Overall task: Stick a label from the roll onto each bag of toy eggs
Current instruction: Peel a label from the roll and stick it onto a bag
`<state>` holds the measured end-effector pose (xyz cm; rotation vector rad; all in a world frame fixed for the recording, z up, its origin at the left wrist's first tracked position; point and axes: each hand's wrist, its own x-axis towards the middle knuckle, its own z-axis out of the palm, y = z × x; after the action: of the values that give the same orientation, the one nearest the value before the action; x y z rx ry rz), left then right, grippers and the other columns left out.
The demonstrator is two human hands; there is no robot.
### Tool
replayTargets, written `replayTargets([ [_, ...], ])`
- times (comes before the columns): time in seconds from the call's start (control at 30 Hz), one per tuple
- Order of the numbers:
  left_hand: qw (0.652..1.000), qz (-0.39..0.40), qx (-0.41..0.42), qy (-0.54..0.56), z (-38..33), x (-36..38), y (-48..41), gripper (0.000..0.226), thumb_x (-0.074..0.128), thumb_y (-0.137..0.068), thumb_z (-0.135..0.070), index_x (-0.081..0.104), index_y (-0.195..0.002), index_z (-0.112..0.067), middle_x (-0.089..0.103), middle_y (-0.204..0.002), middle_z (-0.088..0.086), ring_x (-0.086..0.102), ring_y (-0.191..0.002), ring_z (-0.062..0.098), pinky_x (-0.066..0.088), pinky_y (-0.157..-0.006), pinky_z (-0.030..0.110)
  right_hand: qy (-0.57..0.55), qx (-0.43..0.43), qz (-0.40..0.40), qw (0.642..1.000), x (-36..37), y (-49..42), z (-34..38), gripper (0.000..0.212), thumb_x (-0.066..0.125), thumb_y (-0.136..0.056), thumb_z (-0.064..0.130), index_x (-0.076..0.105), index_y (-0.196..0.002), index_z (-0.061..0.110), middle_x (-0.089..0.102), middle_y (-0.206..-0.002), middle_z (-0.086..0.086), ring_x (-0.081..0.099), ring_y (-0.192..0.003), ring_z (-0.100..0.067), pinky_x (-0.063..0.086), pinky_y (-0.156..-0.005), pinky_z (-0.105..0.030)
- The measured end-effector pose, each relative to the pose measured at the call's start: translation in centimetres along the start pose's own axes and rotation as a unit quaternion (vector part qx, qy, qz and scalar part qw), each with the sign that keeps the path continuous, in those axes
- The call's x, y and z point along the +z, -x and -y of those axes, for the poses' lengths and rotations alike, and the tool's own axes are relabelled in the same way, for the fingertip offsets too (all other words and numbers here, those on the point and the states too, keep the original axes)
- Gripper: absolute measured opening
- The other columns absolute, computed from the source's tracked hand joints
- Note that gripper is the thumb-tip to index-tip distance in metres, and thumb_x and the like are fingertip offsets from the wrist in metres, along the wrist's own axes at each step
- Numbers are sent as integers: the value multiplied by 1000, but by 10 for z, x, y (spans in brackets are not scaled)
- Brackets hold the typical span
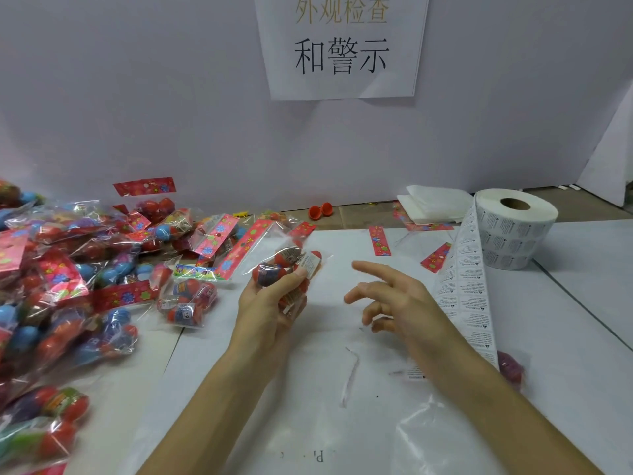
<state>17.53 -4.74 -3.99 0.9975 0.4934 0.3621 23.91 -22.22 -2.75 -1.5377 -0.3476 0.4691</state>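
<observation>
A pale wall (171,97) closes off my view behind a table (582,303) covered in white sheets; at twelve o'clock a paper sign (342,46) is stuck to that wall, its top line printed in faded yellow Chinese characters, its lower line in bold black reading 和警示; at two o'clock the label roll (517,231) stands on its end, and a strip of labels (466,286) hangs off it toward four o'clock, each label carrying small black print headed by a word that looks like WARNING, the rest too small for me to read; from eight to ten o'clock a heap of bagged eggs (68,286) spreads over the table, clear bags with red flowered header cards, red and blue eggs inside; near the centre my left hand (270,303) is curled around one bag of toy eggs (281,265), fingers wrapped under it and thumb pressed on top, right beside a small white label (310,264) that lies on the bag's face; my right hand (400,299) hovers just beside it toward three o'clock, fingers loosely spread and half curled, holding nothing that I can make out; its forearm crosses in front of the hanging strip; at one o'clock two loose orange egg halves (320,210) lie by the wall, with folded white paper (435,204) nearby.
</observation>
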Motion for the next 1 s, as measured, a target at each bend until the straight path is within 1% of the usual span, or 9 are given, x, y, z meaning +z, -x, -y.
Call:
replayTargets([
  [0.07, 1000, 16, 17, -13, -2, -1, -1, 62, 80, -64, -17, 65, -125, -16, 78, -110, 2, 74, -93, 12, 55, -69, 21, 53, -50, -60, 996, -2, -2, -2, 33, 67, -95, 19, 65, -126, 29, 75, -93, 1, 63, -65, -10, 49, -59, -18],
  [0.13, 997, 45, 30, -48, -2, 2, 2, 66, 80, -65, -18, 63, -129, -15, 76, -117, 5, 72, -108, 20, 55, -78, 24, 97, -90, -85, 988, -2, -1, -4, 36, 73, -91, 28, 63, -124, 35, 71, -100, 8, 68, -79, -11, 51, -62, -17],
  [0.2, 992, 76, 49, -91, -1, 5, 7, 72, 82, -64, -23, 62, -133, -15, 74, -122, 7, 69, -116, 26, 53, -86, 29, 110, -99, -71, 986, 1, 0, -6, 45, 78, -85, 45, 59, -125, 42, 67, -109, 14, 69, -92, -9, 56, -67, -23],
  [0.3, 978, 106, 90, -157, 4, 12, 15, 64, 84, -64, -29, 66, -125, -22, 78, -113, 3, 72, -107, 24, 55, -84, 28, 106, -102, -47, 988, 5, 1, -9, 52, 72, -73, 60, 57, -121, 49, 65, -108, 21, 71, -94, -8, 60, -72, -27],
  [0.5, 965, 130, 112, -197, 8, 16, 20, 59, 85, -61, -31, 67, -117, -25, 78, -104, 2, 74, -97, 21, 60, -81, 26, 98, -154, -70, 981, 5, 1, -11, 20, 77, -86, 38, 67, -103, 34, 73, -89, 7, 73, -69, -15, 57, -66, -28],
  [0.63, 968, 142, 90, -185, 6, 17, 21, 58, 86, -62, -33, 68, -118, -27, 78, -104, 1, 74, -94, 17, 58, -75, 23, 58, -170, -71, 981, 4, 0, -7, 14, 77, -84, 35, 72, -95, 27, 73, -81, 4, 71, -60, -21, 59, -61, -29],
  [0.73, 972, 134, 68, -179, 5, 17, 19, 64, 94, -65, -27, 67, -123, -23, 77, -108, 4, 73, -98, 23, 58, -77, 26, 44, -169, -69, 982, 4, 0, -5, 12, 75, -87, 30, 74, -93, 20, 72, -77, 3, 71, -59, -25, 57, -59, -28],
  [0.9, 980, 128, 49, -145, 6, 14, 16, 64, 80, -66, -27, 63, -127, -17, 78, -106, 4, 74, -98, 21, 57, -71, 23, 32, -150, -57, 987, 3, 0, -4, 11, 67, -95, 23, 73, -96, 14, 74, -79, -2, 72, -62, -27, 58, -61, -27],
  [1.0, 979, 122, 58, -154, 6, 13, 15, 68, 80, -64, -31, 62, -128, -18, 76, -110, 6, 74, -100, 25, 57, -72, 24, 41, -140, -40, 989, 2, -2, -5, 5, 68, -95, 22, 72, -98, 19, 73, -80, 2, 73, -64, -28, 59, -62, -28],
])
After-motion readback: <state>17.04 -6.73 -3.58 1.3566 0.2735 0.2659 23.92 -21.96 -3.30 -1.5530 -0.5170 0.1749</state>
